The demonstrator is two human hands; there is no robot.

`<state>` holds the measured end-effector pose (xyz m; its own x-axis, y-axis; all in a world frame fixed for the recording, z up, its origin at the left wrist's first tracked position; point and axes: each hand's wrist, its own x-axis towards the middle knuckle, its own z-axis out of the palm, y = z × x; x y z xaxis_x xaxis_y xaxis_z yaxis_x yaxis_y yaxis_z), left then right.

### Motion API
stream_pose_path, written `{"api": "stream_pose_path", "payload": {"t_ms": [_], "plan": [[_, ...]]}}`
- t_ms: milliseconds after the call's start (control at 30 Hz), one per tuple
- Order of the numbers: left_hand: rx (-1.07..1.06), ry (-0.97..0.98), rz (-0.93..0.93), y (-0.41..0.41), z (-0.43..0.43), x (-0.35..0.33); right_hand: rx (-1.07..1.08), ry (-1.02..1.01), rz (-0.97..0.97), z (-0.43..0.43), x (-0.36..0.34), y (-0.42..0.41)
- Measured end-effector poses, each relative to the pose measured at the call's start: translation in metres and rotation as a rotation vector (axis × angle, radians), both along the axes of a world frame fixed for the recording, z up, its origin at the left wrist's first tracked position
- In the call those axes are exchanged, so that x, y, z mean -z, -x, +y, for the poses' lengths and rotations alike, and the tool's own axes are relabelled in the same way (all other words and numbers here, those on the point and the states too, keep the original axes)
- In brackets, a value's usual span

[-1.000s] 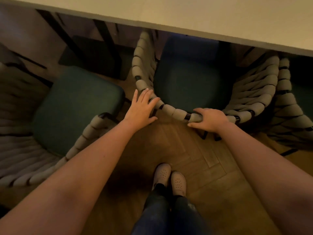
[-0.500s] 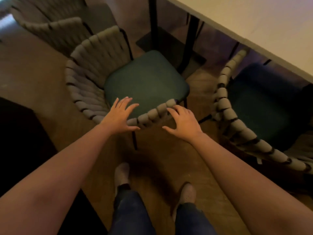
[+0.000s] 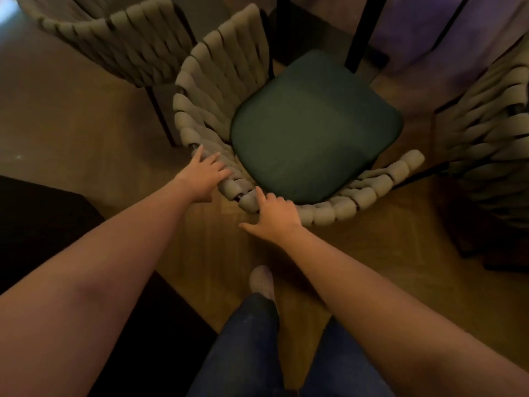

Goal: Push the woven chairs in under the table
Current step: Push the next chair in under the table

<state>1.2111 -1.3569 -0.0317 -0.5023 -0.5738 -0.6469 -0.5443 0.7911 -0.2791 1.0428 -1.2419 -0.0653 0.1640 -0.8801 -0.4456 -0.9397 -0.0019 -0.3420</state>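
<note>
three woven chairs [image 3: 229, 90] [image 3: 114, 32] [image 3: 492, 144], one green seat cushion [image 3: 312, 127], two bare hands [image 3: 201, 176] [image 3: 276, 214], one shoe [image 3: 262, 282]

Both hands, left hand [image 3: 201, 174] and right hand [image 3: 276, 214], rest on the woven chair [image 3: 229, 90] rim.

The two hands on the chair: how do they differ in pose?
The left hand lies flat over the woven rim of the chair, fingers spread. The right hand meets the rim only with its fingers, thumb stuck out to the side. The left hand reaches further forward than the right. Both touch the same chair back.
</note>
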Motion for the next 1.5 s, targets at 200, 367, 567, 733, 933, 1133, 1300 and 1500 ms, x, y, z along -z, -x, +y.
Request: {"api": "stream_pose_path", "payload": {"t_ms": [200,367,567,733,933,1133,1300,1500], "plan": [[0.031,-0.008,-0.009,-0.012,-0.048,0.019,0.123,0.021,0.021,-0.017,0.016,-0.022],[0.05,-0.025,-0.005,-0.01,-0.065,0.025,0.057,0.03,0.037,-0.026,0.018,-0.014],[0.026,-0.014,0.072,0.022,-0.086,0.023,0.081,0.076,0.056,-0.053,0.019,0.022],[-0.007,-0.046,0.169,0.067,-0.105,0.025,0.076,0.07,0.111,-0.076,0.02,0.074],[0.008,-0.051,0.208,0.122,-0.129,0.028,0.055,0.066,0.144,-0.103,0.022,0.134],[0.084,-0.113,0.235,0.161,-0.13,0.039,-0.006,0.084,0.153,-0.102,0.026,0.187],[0.062,-0.17,0.238,0.197,-0.12,0.04,-0.019,0.06,0.167,-0.098,0.021,0.228],[0.087,-0.362,0.224,0.222,-0.123,0.037,0.055,-0.076,0.17,-0.096,0.017,0.252]]}}
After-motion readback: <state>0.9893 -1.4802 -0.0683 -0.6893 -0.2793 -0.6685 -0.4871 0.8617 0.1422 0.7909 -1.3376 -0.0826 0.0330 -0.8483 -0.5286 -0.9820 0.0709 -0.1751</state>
